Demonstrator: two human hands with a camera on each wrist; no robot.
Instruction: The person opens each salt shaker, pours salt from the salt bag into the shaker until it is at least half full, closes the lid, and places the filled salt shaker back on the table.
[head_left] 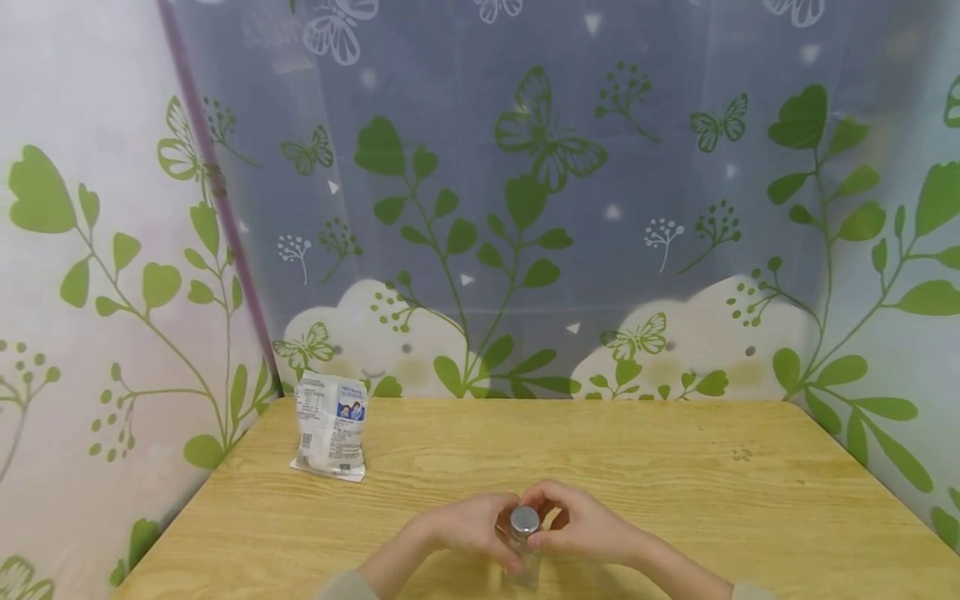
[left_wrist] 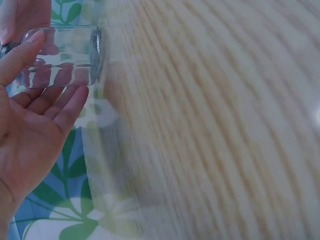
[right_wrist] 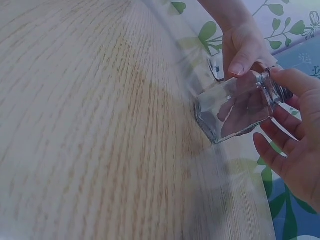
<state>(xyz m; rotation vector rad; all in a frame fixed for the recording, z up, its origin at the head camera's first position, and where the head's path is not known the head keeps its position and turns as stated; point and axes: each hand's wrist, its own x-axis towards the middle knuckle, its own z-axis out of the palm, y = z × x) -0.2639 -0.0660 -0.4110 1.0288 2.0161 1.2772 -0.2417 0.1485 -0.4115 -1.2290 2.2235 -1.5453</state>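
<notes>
clear, flat-sided glass bottle (right_wrist: 212, 112), silver-grey cap (head_left: 525, 519) on; left hand (head_left: 477, 526) grips its body, right hand (head_left: 588, 525) pinches cap end

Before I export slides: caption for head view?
Left hand holds a clear bottle, right hand grips its silver cap; a printed packet sits back left.

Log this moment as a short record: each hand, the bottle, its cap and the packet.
left hand: holds the bottle's body
right hand: pinches around the cap
bottle: clear glass, upright
cap: silver-coloured, on the bottle's mouth
packet: white, printed, towards the table's far left, apart from both hands
</notes>
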